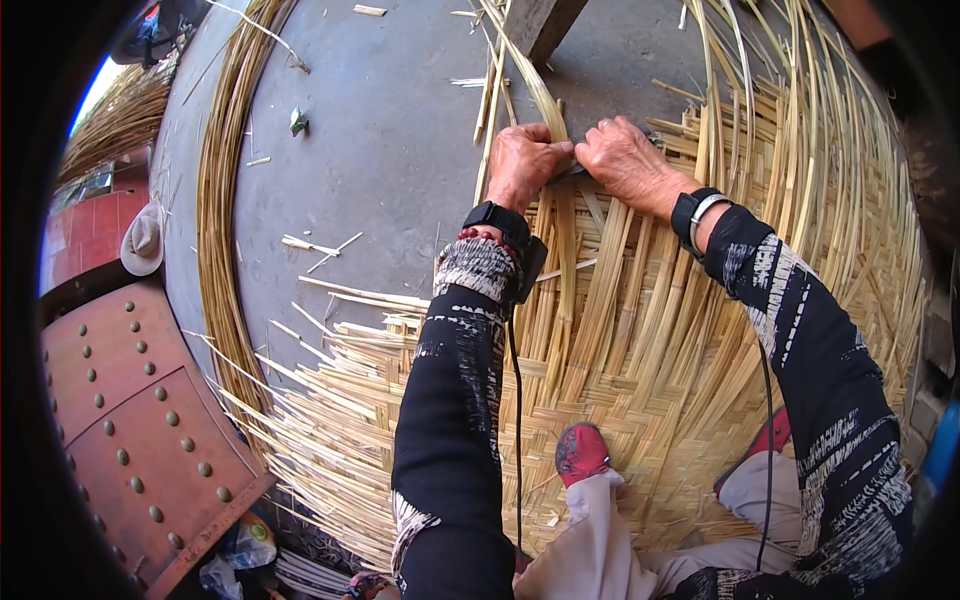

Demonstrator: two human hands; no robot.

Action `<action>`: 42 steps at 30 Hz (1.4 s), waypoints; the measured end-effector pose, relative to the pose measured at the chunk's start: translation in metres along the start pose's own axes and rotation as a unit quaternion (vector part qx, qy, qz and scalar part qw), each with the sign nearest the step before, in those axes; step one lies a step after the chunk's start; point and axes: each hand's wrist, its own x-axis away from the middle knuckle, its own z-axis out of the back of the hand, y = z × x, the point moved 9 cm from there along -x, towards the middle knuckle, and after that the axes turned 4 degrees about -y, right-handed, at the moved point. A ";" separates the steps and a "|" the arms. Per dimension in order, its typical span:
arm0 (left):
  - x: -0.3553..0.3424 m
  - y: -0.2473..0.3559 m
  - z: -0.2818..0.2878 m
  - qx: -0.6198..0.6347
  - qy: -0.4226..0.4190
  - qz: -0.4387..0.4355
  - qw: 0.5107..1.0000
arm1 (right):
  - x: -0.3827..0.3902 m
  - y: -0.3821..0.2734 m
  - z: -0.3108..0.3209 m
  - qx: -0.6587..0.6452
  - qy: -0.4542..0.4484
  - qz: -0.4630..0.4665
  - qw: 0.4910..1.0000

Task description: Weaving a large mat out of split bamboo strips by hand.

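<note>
A large woven mat of pale bamboo strips [690, 330] spreads over the ground below me, its edges ending in long loose strips. At its far edge my left hand [522, 165] is closed around a flat bundle of bamboo strips [540, 95], which runs up and away from the fist. My right hand [635, 168] is closed close beside it, thumb and fingers pinched together near the same strips. A small dark thing shows between the two hands, too hidden to name. What the right fingers grip is covered by the hand.
A long bundle of thin strips [215, 200] lies on the grey floor [350, 140] to the left. A studded reddish door panel [150, 430] and a pale hat [142, 240] are farther left. A wooden post [540, 28] stands beyond my hands. My red shoes [582, 455] rest on the mat.
</note>
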 end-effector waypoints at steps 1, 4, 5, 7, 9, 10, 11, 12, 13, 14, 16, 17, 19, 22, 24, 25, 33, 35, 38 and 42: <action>0.002 -0.001 -0.001 0.031 -0.002 0.000 1.000 | 0.000 -0.001 -0.001 0.002 -0.009 0.013 1.000; 0.009 0.000 -0.003 0.082 -0.002 0.009 0.997 | -0.001 -0.003 -0.004 0.007 -0.028 0.040 0.999; 0.012 -0.001 -0.004 0.103 -0.001 0.018 0.995 | -0.001 -0.004 -0.005 0.009 -0.037 0.054 0.998; 0.016 -0.001 -0.003 0.096 0.015 0.002 0.995 | 0.000 -0.003 -0.008 -0.005 -0.040 0.055 0.998; 0.023 0.001 0.004 0.082 0.075 -0.052 0.992 | -0.001 -0.001 -0.008 -0.021 -0.046 0.052 0.997; 0.028 0.000 0.002 0.088 0.098 -0.050 0.990 | -0.001 -0.002 -0.008 -0.018 -0.045 0.053 0.997; 0.033 0.001 0.001 0.105 0.117 -0.058 0.986 | -0.001 -0.004 -0.008 -0.004 -0.045 0.054 0.997; 0.038 0.002 0.003 0.121 0.136 -0.067 0.981 | -0.001 -0.005 -0.009 0.010 -0.044 0.056 0.997; 0.038 -0.003 0.000 0.097 0.119 -0.058 0.986 | -0.002 -0.005 -0.011 0.018 -0.045 0.060 0.997; 0.038 -0.005 -0.002 0.072 0.102 -0.048 0.991 | -0.004 -0.005 -0.012 0.022 -0.043 0.061 0.997; 0.044 0.003 0.000 0.043 0.099 -0.040 0.993 | -0.002 -0.007 -0.007 0.025 -0.019 0.076 0.997; 0.044 0.006 0.000 0.028 0.094 -0.044 0.994 | 0.000 -0.006 -0.006 0.015 -0.022 0.069 0.997; 0.043 0.004 0.003 0.032 0.102 -0.043 0.993 | -0.001 -0.009 -0.003 0.031 -0.021 0.076 0.996; 0.036 -0.007 -0.002 0.149 0.042 0.021 0.988 | -0.002 -0.013 -0.006 0.048 -0.072 0.076 0.993; 0.031 -0.007 -0.004 0.171 0.025 0.032 0.984 | 0.000 -0.013 -0.009 0.032 -0.129 0.075 0.988; 0.029 -0.010 -0.007 0.191 0.006 0.050 0.980 | 0.000 -0.011 -0.011 0.000 -0.162 0.065 0.985; 0.030 -0.019 -0.007 0.225 0.017 -0.003 0.974 | -0.007 -0.006 -0.012 -0.024 -0.169 0.033 0.985; 0.031 -0.023 -0.003 0.189 0.028 -0.002 0.982 | -0.008 -0.011 -0.011 -0.020 -0.149 0.037 0.988; 0.037 -0.016 -0.001 0.139 0.074 -0.005 0.987 | -0.005 -0.009 -0.013 -0.003 -0.128 0.024 0.992; 0.050 -0.007 0.010 0.303 0.115 -0.032 0.945 | -0.001 0.001 -0.021 0.014 -0.147 -0.052 0.988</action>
